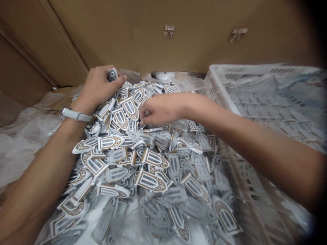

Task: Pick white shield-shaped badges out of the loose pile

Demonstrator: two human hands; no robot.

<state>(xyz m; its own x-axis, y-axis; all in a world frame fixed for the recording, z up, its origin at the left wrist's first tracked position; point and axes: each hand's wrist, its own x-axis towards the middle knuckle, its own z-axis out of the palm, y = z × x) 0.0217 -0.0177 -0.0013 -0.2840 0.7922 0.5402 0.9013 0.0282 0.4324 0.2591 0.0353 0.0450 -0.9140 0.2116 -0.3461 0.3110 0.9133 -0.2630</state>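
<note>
Upper left: the left hand (100, 83) grips a grey piece (112, 75). Centre: the right hand (162, 108) curls its fingers at heaped arched pieces (155, 159); whether grasping, I cannot tell.

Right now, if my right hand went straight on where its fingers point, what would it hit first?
Likely the arched white pieces lying just left of your right hand in the picture; exact depth is unclear.

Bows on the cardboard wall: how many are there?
2: one bow beyond the right hand, another bow beyond the white crate. More could hide behind the pile.
</note>
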